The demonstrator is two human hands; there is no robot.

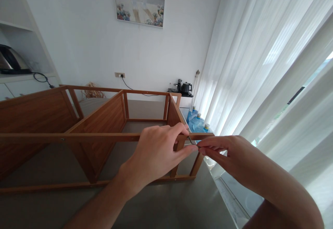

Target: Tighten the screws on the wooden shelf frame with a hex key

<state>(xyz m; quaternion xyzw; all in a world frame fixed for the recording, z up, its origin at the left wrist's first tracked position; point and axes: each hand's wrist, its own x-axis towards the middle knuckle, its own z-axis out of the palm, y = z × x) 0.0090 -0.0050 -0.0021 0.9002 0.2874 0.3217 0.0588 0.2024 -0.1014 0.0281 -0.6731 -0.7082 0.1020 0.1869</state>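
A wooden shelf frame [104,138] lies on its side in front of me, its slatted shelves standing upright. Near the right end of its front rail, a small bent hex key [191,141] meets the wood. My right hand [226,149] pinches the free end of this key between thumb and fingers. My left hand [158,149] reaches over the rail, index finger by the key's bend and thumb against its long arm. Fingers hide part of the key, and the screw under it cannot be made out.
White curtains [249,66] hang along the right side. Blue water bottles [199,122] stand on the floor beyond the frame's right end. A black kettle [186,88] sits on a small cabinet at the back, and another kettle [13,60] on the left shelf.
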